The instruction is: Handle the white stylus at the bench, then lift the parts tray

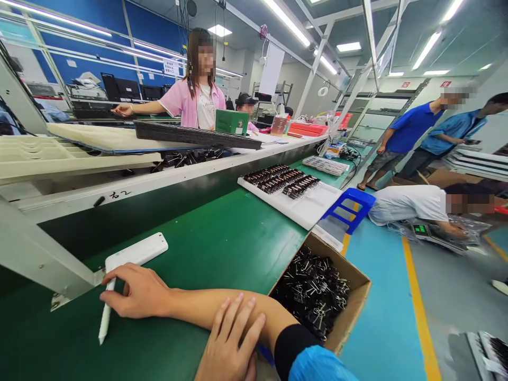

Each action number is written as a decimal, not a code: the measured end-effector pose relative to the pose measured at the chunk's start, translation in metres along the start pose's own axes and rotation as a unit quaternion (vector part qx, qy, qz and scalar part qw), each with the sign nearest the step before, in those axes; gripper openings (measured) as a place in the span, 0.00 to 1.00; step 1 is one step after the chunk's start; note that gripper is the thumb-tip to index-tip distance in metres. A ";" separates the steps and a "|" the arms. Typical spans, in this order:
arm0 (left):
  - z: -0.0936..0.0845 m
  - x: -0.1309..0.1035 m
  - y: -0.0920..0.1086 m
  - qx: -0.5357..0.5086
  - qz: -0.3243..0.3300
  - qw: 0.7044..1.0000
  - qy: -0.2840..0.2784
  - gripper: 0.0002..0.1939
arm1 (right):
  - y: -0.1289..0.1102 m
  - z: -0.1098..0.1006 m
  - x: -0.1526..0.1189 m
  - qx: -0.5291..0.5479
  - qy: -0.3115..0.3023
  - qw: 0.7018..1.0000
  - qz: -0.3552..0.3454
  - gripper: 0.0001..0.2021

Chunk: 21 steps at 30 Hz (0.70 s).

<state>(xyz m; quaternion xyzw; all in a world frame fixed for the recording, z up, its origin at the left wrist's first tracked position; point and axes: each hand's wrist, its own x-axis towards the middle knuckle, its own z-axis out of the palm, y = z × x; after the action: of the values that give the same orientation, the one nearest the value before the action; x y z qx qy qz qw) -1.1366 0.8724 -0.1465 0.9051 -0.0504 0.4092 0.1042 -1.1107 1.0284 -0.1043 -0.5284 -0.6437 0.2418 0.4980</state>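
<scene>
My right hand [137, 292] reaches left over the green bench and pinches a white pen-shaped stick [106, 315] between thumb and fingers. The stick's pointed end is toward the bottom of the view. Just beyond that hand lies a flat white rounded bar [138, 250], whose near end meets the stick; whether they are joined I cannot tell. My left hand [232, 341] rests open on my right forearm, its fingers stretched out. Beneath and beside my right elbow stands a cardboard box [359, 301] full of black binder clips [313, 286].
A white board [296, 209] at the bench's far end carries rows of black clips [280, 180]. A metal frame [47, 254] rises at left. A blue stool [351, 209] stands past the box. A person in pink [184, 100] works across the bench; others are at right.
</scene>
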 end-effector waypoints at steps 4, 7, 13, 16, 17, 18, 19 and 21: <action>0.005 -0.001 0.001 -0.005 -0.001 1.000 0.018 0.23 | 0.000 -0.005 0.003 -0.013 -0.029 0.999 -0.002 0.25; 0.004 0.000 0.002 -0.008 -0.003 1.000 0.013 0.24 | -0.002 -0.009 0.004 -0.009 -0.062 0.998 0.024 0.30; 0.000 0.002 0.002 -0.024 -0.009 1.000 0.000 0.23 | 0.002 -0.006 0.006 -0.014 -0.074 0.997 0.007 0.22; -0.001 0.002 0.001 -0.020 -0.009 1.000 -0.005 0.23 | 0.007 -0.002 0.008 -0.031 -0.083 0.996 0.002 0.20; -0.001 0.002 0.001 -0.018 -0.008 1.000 -0.005 0.23 | 0.009 -0.001 0.008 -0.035 -0.094 0.995 0.007 0.20; -0.001 0.001 0.001 -0.017 -0.009 1.000 -0.004 0.23 | 0.010 -0.001 0.009 -0.038 -0.105 0.994 0.012 0.20; -0.001 0.002 0.002 -0.017 -0.009 1.000 -0.004 0.22 | 0.010 0.000 0.010 -0.037 -0.116 0.992 0.014 0.19; -0.002 0.002 0.002 -0.022 -0.012 1.000 -0.004 0.22 | 0.011 0.000 0.011 -0.033 -0.130 0.991 0.008 0.19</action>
<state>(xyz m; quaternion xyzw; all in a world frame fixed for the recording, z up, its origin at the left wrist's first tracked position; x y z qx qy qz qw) -1.1368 0.8708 -0.1437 0.9049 -0.0487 0.4027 0.1287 -1.1049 1.0422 -0.1093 -0.5135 -0.7065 0.2907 0.3907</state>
